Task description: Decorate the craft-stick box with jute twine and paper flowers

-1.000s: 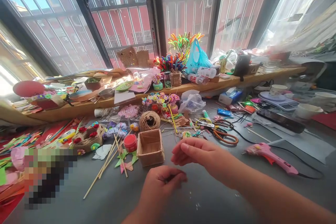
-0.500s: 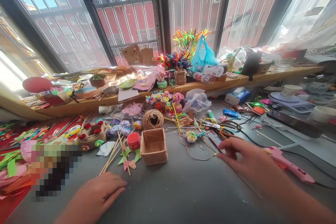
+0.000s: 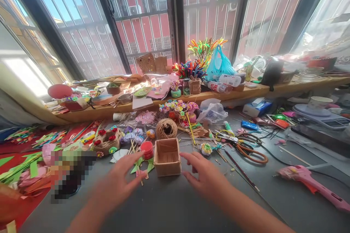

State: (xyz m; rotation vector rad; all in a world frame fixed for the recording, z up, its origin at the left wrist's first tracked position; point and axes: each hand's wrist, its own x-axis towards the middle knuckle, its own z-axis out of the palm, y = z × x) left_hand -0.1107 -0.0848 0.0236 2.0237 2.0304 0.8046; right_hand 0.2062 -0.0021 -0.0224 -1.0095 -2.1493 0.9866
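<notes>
A small square box of wooden sticks stands open-topped on the grey table. My left hand is spread open just left of it, fingertips near thin wooden skewers and green paper leaves. My right hand is open just right of the box, fingers pointing at its side, close but apart from it. Neither hand holds anything. A red round lid sits behind the left fingertips, and a ball of twine lies beyond the box.
Orange-handled scissors and a pink glue gun with its cable lie to the right. A small woven basket with flowers and coloured paper scraps fill the left. A wooden ledge crowded with craft items runs along the windows.
Both hands have moved in toward the stick box: the left up and rightward from the table's near edge, the right leftward from beside the scissors. The view has shifted slightly.
</notes>
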